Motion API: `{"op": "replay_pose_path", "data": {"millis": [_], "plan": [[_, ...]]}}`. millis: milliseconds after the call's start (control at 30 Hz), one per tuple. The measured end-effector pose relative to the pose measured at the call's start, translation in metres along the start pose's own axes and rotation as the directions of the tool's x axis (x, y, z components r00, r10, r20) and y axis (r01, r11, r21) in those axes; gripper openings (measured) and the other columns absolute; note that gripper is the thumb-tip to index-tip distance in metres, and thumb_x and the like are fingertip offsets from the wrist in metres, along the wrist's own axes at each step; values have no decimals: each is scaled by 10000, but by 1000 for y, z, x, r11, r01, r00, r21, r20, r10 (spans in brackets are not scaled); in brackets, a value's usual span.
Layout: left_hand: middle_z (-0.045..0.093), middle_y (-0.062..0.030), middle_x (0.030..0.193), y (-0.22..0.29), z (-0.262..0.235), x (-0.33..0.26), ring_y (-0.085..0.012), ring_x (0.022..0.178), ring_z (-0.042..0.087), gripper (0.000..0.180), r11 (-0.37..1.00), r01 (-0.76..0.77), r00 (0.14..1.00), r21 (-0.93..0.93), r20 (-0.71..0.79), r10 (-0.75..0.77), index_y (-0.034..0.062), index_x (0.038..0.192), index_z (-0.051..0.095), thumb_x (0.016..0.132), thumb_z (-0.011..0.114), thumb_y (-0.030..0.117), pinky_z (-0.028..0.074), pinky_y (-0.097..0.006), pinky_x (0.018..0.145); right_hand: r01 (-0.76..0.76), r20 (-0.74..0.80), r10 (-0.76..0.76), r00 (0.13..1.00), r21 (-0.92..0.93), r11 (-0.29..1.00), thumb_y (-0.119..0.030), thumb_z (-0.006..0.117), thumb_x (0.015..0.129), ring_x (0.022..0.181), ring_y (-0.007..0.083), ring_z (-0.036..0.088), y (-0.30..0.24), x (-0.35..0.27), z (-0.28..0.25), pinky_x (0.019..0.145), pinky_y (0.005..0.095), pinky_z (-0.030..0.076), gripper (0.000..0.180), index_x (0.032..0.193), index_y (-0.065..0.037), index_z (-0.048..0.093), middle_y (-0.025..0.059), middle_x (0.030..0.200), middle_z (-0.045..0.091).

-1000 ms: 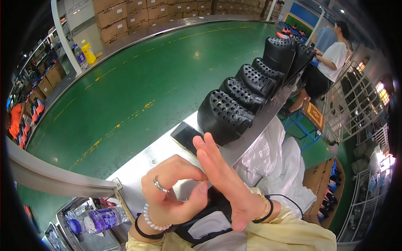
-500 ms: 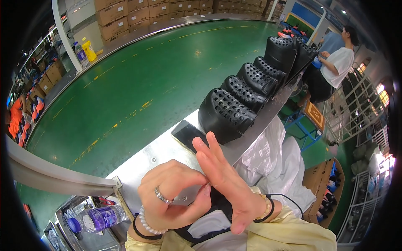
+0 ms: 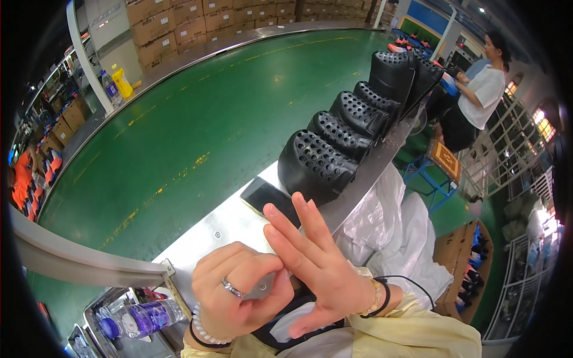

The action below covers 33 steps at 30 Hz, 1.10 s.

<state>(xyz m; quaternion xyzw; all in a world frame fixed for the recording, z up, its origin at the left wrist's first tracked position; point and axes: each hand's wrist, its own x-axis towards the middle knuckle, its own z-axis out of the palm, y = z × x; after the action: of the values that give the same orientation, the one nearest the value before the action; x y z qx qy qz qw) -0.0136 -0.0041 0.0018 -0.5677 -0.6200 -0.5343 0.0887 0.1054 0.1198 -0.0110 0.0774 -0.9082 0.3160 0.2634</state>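
Note:
Both my hands are raised over the near end of a metal bench [image 3: 197, 240]. My left hand [image 3: 239, 286], with a ring and bracelets, is closed; its thumb and index tip pinch together against the side of a finger of my right hand. Whatever lies in the pinch, if anything, is hidden. My right hand [image 3: 313, 262] is open, fingers spread, holding nothing. Just beyond its fingertips a dark phone [image 3: 268, 198] lies flat on the bench. Behind the phone stands a row of several black perforated clogs [image 3: 316, 164].
White plastic sheeting [image 3: 400, 232] hangs along the bench's right side. A carton of shoes [image 3: 450, 253] is at the right, with a blue-legged stool [image 3: 439, 167] and a seated person [image 3: 477, 95] beyond. A purple-labelled bottle [image 3: 146, 319] lies in a tray at lower left, below a curved metal post [image 3: 83, 250].
My right hand has turned, spreading its fingers wider, and its thumb has moved left. My left hand has shifted slightly left and down, still pinching. The view has shifted a little.

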Motion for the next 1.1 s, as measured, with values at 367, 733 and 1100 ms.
{"op": "replay_pose_path", "data": {"millis": [367,733,1100], "plan": [[615,-90,677,-15,13,-8,-162,590,584,159,881,173,978,-440,-29,-206,-17,787,605,636,627,-64,433,-261,546,73,-104,-67,992,51,996,-728,458,790,1393,506,83,11,2,14,1080,597,65,1044,1436,68,262,258,1508,212],[656,-96,825,-14,14,-10,-181,773,633,83,201,450,834,-870,329,-443,-53,834,616,751,623,-53,508,-305,764,77,-71,-48,996,492,867,-805,372,779,1416,457,2,13,7,17,1093,575,20,1122,1474,46,143,267,1524,130],[665,-92,780,-7,13,-8,-156,751,630,119,519,362,911,-774,176,-373,-43,828,623,717,660,-63,476,-268,729,119,-71,-97,993,489,864,-803,362,784,1413,463,31,14,6,14,1096,575,-6,1120,1466,62,156,262,1518,158]]}}
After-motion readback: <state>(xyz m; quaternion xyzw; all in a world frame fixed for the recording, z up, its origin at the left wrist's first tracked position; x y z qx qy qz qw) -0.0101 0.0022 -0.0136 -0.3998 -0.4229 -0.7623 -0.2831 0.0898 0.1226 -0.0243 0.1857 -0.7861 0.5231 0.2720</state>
